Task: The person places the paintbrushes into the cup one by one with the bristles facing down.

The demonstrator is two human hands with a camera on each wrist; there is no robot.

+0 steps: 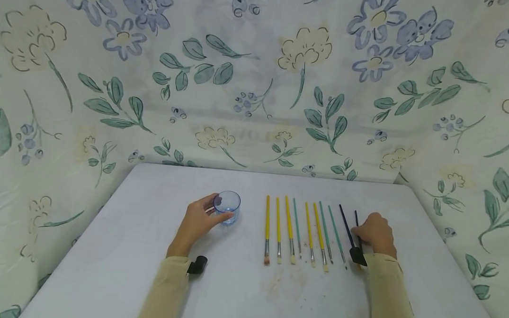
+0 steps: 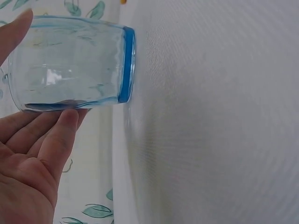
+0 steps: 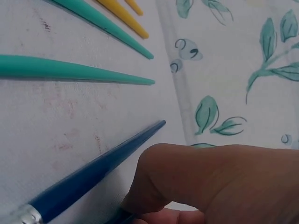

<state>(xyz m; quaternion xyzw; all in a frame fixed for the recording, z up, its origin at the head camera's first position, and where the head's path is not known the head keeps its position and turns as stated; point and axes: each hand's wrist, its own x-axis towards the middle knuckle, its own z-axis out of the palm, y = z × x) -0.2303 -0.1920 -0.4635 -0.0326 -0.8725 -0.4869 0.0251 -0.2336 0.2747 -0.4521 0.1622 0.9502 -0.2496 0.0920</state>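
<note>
My left hand (image 1: 198,223) grips a clear, blue-tinted glass (image 1: 227,209) at its sides, thumb in front and fingers behind. The left wrist view shows the upright glass (image 2: 74,63) with its thick blue base close to the white table; whether it touches is hard to tell. At the right end of a row of paintbrushes, my right hand (image 1: 375,234) pinches a dark paintbrush (image 1: 356,216) between thumb and fingers. Most of that brush is hidden by the hand and wrist strap. Just left of it lies another dark blue paintbrush (image 3: 88,179), not held.
Several yellow paintbrushes (image 1: 267,221) and teal paintbrushes (image 1: 336,233) lie side by side, bristles toward me, between the hands. Faint reddish smudges mark the white table (image 1: 231,291). A flower-printed cloth (image 1: 257,97) hangs behind and around the table.
</note>
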